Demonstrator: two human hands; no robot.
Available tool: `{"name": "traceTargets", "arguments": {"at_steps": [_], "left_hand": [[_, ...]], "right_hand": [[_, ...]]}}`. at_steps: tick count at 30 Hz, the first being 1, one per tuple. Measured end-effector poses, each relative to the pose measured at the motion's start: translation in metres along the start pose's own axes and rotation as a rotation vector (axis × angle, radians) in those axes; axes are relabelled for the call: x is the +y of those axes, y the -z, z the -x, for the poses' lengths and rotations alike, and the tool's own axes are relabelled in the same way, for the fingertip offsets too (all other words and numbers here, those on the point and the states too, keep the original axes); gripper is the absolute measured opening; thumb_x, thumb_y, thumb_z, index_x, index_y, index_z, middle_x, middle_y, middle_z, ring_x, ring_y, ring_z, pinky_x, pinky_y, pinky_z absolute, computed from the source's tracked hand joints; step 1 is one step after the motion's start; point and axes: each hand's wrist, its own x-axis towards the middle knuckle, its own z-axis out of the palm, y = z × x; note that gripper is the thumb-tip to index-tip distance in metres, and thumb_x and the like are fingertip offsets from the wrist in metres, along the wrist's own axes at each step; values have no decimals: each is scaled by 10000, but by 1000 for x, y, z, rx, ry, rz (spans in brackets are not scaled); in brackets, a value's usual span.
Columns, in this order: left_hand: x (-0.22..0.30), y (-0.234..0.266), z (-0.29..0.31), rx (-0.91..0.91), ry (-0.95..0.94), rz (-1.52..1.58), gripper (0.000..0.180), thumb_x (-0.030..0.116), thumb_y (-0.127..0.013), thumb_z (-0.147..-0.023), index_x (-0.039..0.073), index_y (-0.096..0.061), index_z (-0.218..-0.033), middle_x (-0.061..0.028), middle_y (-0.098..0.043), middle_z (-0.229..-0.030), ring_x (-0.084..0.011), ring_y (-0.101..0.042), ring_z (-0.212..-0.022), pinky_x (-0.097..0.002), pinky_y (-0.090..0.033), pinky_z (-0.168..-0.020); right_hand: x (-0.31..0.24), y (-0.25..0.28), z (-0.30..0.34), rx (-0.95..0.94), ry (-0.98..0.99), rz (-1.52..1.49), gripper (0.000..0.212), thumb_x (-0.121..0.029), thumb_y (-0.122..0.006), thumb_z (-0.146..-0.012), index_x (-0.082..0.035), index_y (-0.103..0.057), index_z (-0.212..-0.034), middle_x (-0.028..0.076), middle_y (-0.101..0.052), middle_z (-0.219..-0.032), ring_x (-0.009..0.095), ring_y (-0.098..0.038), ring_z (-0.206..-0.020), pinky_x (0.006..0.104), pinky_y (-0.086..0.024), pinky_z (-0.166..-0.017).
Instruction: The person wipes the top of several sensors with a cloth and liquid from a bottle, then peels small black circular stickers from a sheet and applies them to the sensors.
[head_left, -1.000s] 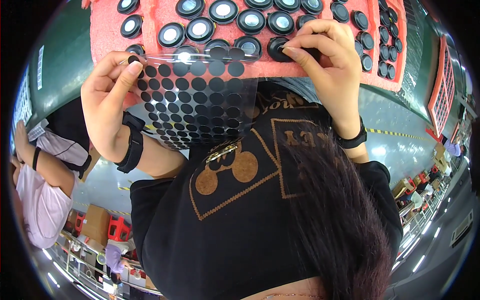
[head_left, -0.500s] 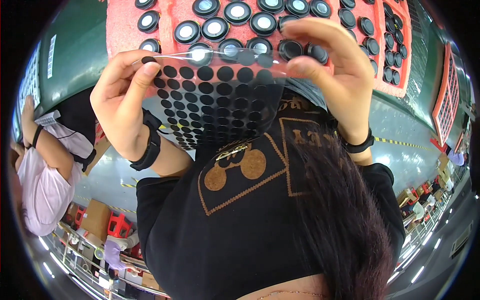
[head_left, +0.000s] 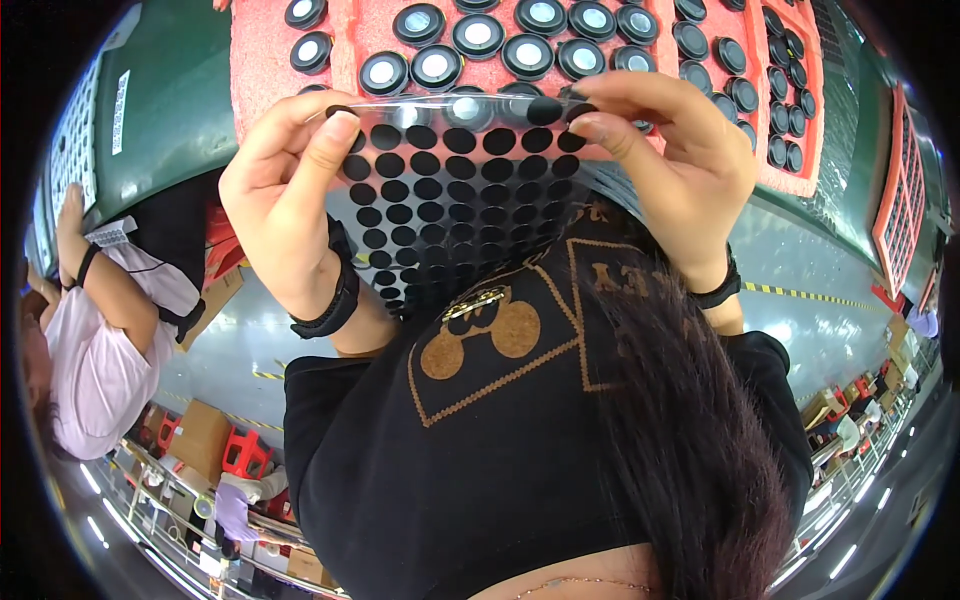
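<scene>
Between my hands hangs a clear plastic sheet [head_left: 476, 187] carrying rows of round black stickers, its top edge bowed and its lower part in front of my shirt. My left hand [head_left: 290, 190] pinches the sheet's upper left corner between thumb and fingers, over one sticker. At the upper right corner, my right hand [head_left: 680, 150] is closed with thumb and index finger at a black sticker [head_left: 580, 112]; whether that sticker is loose from the sheet cannot be made out. Just beyond the sheet, several round black parts with pale centres [head_left: 528, 56] stand in a pink foam tray [head_left: 335, 75].
More black round parts [head_left: 742, 95] fill the tray's right compartments. The tray lies on a green work surface [head_left: 185, 95]. Another red tray [head_left: 900, 190] is at the far right. A co-worker in a pale pink top [head_left: 100, 340] sits at my left, near cartons [head_left: 200, 440] and red stools [head_left: 243, 453].
My right hand has come down and closed on the sheet's upper right corner. My left hand and the sheet have shifted slightly right.
</scene>
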Motion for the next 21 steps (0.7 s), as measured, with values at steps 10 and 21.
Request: {"name": "traceTargets", "arguments": {"at_steps": [10, 21], "left_hand": [[2, -8, 0, 4, 112, 47, 119, -15, -585, -792, -59, -596, -902, -61, -630, -776, -64, -544, -634, -157, -409, -579], [0, -10, 1, -54, 26, 40, 111, -13, -585, -796, -59, -600, -896, -59, -631, -767, -64, -550, -634, -155, -392, -553]], "right_hand": [[20, 20, -8, -214, 528, 201, 152, 109, -597, -713, 69, -583, -859, 176, -624, -905, 192, -624, -727, 242, -528, -601], [4, 5, -12, -182, -30, -22, 302, 82, -619, -716, 55, -550, -1009, 127, -632, -890, 164, -625, -759, 215, -514, -590]]}}
